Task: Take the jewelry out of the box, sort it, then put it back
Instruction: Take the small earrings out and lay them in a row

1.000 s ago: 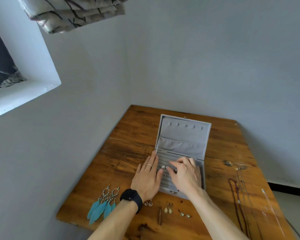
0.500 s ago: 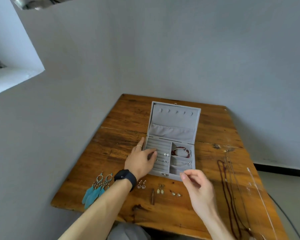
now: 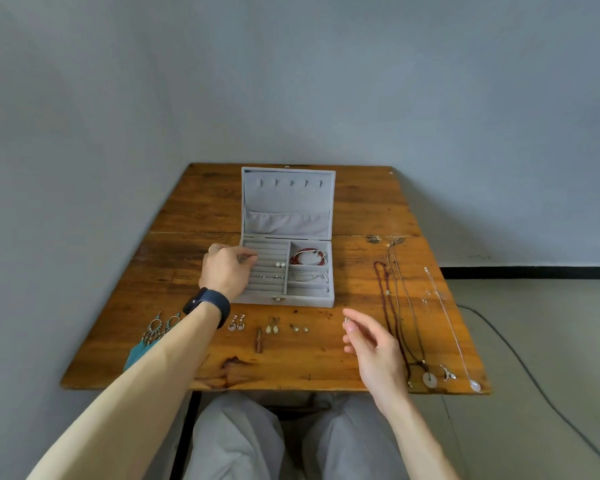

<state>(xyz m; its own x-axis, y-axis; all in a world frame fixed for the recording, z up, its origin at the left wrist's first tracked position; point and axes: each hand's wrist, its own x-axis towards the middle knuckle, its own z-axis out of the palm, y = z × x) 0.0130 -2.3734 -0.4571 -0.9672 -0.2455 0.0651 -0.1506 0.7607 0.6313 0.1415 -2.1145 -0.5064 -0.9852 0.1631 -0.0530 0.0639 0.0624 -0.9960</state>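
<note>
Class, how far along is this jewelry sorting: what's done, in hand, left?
Done: earrings lie in a row before the jewelry box, necklaces at right. In hand: the right hand pinches a small silver piece; the left hand rests at the ring slots. Left: pearl studs, red bracelet, then refilling.

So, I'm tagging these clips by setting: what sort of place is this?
Likely a plain room in a home: a worn wooden table sits against bare grey walls with a black skirting strip, and a jewelry box lies open on it.
</note>
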